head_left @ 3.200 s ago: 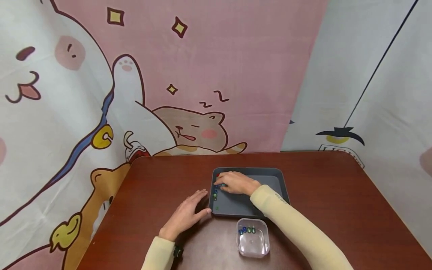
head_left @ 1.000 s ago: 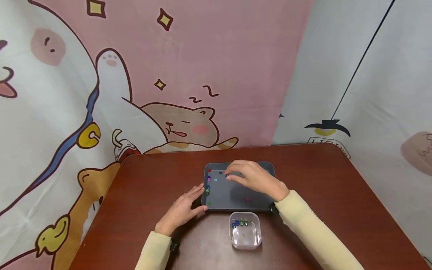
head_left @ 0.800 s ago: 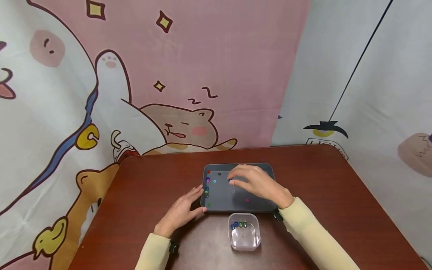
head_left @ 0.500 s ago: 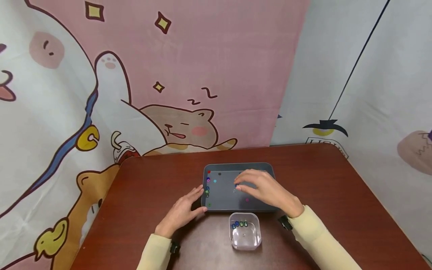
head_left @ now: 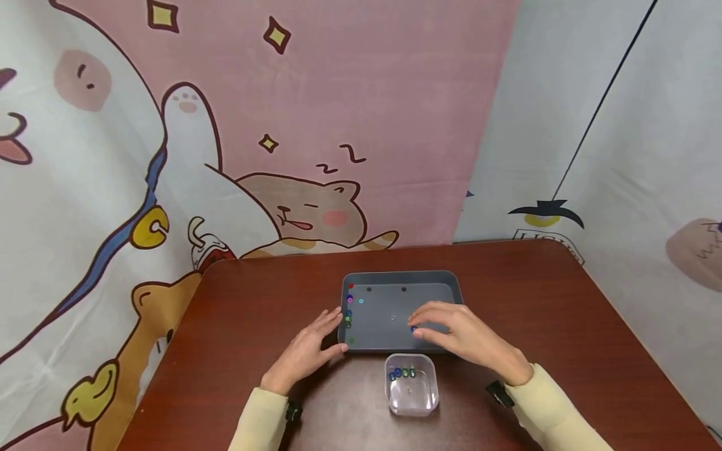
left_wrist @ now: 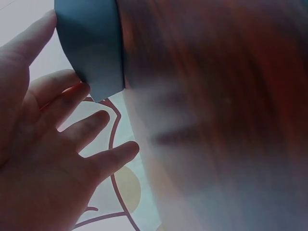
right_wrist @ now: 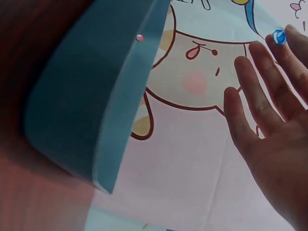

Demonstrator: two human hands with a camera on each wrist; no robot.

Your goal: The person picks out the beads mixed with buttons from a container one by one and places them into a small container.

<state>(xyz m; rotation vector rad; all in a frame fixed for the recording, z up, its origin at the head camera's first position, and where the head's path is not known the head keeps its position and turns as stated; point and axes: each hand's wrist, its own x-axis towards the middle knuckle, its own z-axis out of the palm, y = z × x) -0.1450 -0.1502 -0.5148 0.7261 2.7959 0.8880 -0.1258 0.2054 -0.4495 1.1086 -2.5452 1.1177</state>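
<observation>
My right hand pinches a blue marble between thumb and index finger, over the near right part of the grey tray. In the right wrist view its other fingers are spread, and the marble looks clear with a blue swirl. My left hand touches the tray's left side with straight fingers. In front of the tray stands a clear plastic box with several marbles, blue and green, lined along its far side. More marbles lie along the tray's left wall.
Small coloured pieces also lie in the tray: a red one, a magenta ring, a cyan ring and a dark piece. The brown table ends against a printed cloth.
My right hand has come from the tray's far left to its near right, bringing the blue marble. The left hand stays at the tray's edge; the box's marbles look the same.
</observation>
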